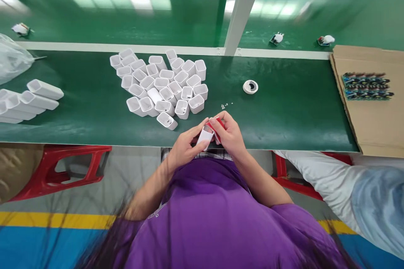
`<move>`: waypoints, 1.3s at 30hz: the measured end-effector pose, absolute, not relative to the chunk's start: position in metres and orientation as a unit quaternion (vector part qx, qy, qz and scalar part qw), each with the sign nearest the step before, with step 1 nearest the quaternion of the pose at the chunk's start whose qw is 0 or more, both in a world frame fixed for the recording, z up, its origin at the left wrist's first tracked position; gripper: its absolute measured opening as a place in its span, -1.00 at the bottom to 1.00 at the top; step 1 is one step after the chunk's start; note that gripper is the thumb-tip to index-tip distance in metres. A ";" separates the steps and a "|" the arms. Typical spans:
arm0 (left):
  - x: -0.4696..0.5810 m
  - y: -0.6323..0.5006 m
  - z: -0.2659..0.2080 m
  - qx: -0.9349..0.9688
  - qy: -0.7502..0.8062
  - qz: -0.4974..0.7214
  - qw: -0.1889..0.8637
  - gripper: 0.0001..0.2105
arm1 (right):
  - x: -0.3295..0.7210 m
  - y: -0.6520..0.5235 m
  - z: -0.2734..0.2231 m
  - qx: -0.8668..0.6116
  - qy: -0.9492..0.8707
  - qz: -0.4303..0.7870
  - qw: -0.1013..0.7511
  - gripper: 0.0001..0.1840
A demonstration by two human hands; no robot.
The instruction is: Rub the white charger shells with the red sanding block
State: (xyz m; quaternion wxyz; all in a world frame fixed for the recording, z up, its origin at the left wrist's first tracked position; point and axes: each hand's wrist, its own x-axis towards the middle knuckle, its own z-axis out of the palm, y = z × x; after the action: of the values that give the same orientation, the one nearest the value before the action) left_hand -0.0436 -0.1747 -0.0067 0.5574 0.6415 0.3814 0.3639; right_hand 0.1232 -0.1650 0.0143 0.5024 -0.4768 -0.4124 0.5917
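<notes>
White, open-ended plastic casing (pixel 205 136) held up at the near edge of the dark green tabletop (pixel 293 122). Left hand (pixel 188 145) has it gripped between thumb and fingers. Right hand (pixel 229 133) pinches a small red object (pixel 219 122) right by the casing's mouth; can't tell from here whether it reaches inside. Just beyond the hands, tiny pale scraps (pixel 224 106). Farther out: a cluster of similar white casings (pixel 154 95) to the left, a round white ring-shaped roll (pixel 250 87) to the right.
</notes>
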 end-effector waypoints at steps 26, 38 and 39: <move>-0.041 -0.178 -0.006 0.609 0.384 0.428 0.547 -0.55 | 0.147 -0.174 0.032 -0.414 -0.609 0.516 0.438 -0.73; -0.040 -0.177 -0.002 0.702 0.430 0.365 0.435 -0.63 | 0.129 -0.179 0.017 -0.470 -0.612 0.433 0.466 -0.83; -0.040 -0.178 -0.004 0.703 0.436 0.366 0.427 -0.61 | 0.126 -0.178 0.017 -0.482 -0.595 0.432 0.477 -0.85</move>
State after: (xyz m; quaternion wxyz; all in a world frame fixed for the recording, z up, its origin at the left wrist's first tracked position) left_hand -0.0398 -0.1779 -0.0039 0.4268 0.7027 0.4363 0.3658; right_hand 0.1263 -0.1777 0.0165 0.4770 -0.4821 -0.5948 0.4316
